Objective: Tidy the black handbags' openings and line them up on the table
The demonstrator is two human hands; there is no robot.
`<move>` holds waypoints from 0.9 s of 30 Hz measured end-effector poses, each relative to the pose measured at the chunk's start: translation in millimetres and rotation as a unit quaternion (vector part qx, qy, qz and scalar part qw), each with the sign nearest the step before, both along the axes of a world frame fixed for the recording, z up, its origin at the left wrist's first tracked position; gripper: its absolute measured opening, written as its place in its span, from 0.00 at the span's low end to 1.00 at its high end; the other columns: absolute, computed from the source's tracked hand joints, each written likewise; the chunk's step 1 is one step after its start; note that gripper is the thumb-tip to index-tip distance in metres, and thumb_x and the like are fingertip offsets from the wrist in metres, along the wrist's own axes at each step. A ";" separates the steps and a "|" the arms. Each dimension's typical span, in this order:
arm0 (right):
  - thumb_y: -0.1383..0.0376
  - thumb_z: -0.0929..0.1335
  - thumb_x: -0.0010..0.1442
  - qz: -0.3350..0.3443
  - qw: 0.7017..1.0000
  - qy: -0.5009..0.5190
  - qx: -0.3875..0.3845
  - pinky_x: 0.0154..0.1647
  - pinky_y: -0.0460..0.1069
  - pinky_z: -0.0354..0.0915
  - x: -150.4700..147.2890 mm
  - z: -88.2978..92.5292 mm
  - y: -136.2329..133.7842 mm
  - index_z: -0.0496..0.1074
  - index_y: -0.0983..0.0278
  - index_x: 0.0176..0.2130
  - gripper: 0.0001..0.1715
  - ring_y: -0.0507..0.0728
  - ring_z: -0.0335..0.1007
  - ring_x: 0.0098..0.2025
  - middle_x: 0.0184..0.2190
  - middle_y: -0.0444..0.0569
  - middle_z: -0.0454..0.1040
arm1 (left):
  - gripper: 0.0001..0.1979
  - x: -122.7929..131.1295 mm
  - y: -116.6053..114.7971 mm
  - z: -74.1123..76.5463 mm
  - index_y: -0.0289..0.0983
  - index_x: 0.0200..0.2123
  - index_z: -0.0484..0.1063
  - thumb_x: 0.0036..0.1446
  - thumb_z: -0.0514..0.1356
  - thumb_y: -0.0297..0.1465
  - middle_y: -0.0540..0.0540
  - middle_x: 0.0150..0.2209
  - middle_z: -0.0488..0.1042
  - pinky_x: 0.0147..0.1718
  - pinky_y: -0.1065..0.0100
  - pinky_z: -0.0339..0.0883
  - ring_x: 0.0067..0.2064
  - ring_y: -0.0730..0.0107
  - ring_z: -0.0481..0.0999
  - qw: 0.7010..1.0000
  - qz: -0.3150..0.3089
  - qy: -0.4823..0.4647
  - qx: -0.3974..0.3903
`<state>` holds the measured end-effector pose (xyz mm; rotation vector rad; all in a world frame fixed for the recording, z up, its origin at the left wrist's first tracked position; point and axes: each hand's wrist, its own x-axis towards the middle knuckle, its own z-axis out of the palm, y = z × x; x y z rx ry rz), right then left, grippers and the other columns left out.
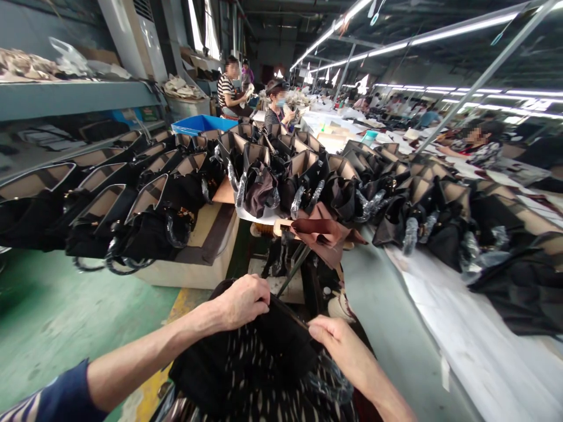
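1 black bag sits low in front of the person, close to the body, just L of the long table. 2 hands are on it. L hand is closed tight on the bag's top edge. R hand pinches the same edge w/ thumb & fingers.

Past the hands, 1 brown leather piece hangs off a stand. Black handbags stand open in rows on the table, and more handbags sit on the L side; over 20 in all, too many to count right. 1 blue bin is behind them. 3 other people show clearly: 1 in a striped shirt, 1 in a cap, 1 at the far R.
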<state>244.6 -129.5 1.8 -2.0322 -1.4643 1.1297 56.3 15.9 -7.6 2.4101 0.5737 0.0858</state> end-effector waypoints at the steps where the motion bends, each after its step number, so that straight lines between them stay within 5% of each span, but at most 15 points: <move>1: 0.57 0.58 0.59 0.000 1.000 -0.014 0.009 0.32 0.46 0.57 0.0 -3.6 -1.5 0.66 0.63 0.26 0.18 0.52 0.60 0.30 0.25 0.41 0.66 | 0.07 1.2 0.1 -0.4 0.36 0.24 0.74 0.50 0.56 0.27 0.47 0.35 0.74 0.42 0.71 0.61 0.40 0.68 0.71 1.000 -0.005 0.010 0.007; 9: 0.64 0.52 0.63 0.021 0.968 -0.210 0.136 0.32 0.48 0.56 -9.3 -28.5 -2.9 0.60 0.61 0.26 0.17 0.52 0.62 0.29 0.27 0.43 0.64 | 0.05 19.4 11.9 8.9 0.39 0.26 0.75 0.48 0.58 0.29 0.49 0.34 0.75 0.39 0.71 0.61 0.37 0.67 0.72 0.992 -0.013 0.108 0.062; 14: 0.65 0.52 0.63 0.061 0.946 -0.289 0.136 0.29 0.47 0.54 1.7 4.6 3.8 0.59 0.62 0.24 0.18 0.52 0.61 0.28 0.25 0.43 0.65 | 0.06 19.6 17.3 18.9 0.38 0.26 0.74 0.46 0.58 0.31 0.52 0.25 0.72 0.28 0.76 0.58 0.29 0.73 0.69 0.996 0.046 0.063 -0.045; 17: 0.63 0.53 0.63 0.090 0.952 -0.268 0.116 0.30 0.46 0.53 12.7 37.0 0.5 0.59 0.62 0.23 0.19 0.51 0.60 0.27 0.24 0.41 0.65 | 0.08 18.5 12.4 21.6 0.36 0.25 0.73 0.46 0.57 0.33 0.54 0.17 0.63 0.21 0.77 0.53 0.22 0.77 0.63 0.991 0.045 0.015 -0.124; 20: 0.60 0.55 0.62 0.094 0.970 -0.207 0.082 0.30 0.46 0.52 21.8 50.7 -6.3 0.59 0.62 0.22 0.19 0.50 0.59 0.28 0.23 0.40 0.65 | 0.10 21.9 7.1 17.2 0.34 0.25 0.72 0.46 0.56 0.35 0.55 0.16 0.59 0.18 0.77 0.50 0.20 0.78 0.59 0.983 0.022 -0.003 -0.180; 27: 0.57 0.58 0.58 -0.008 0.998 -0.033 0.050 0.28 0.45 0.49 34.6 14.0 -23.4 0.58 0.63 0.21 0.19 0.49 0.49 0.26 0.19 0.38 0.52 | 0.10 36.0 3.5 7.5 0.34 0.25 0.74 0.43 0.59 0.35 0.54 0.17 0.63 0.21 0.76 0.51 0.22 0.78 0.60 0.981 -0.013 0.025 -0.189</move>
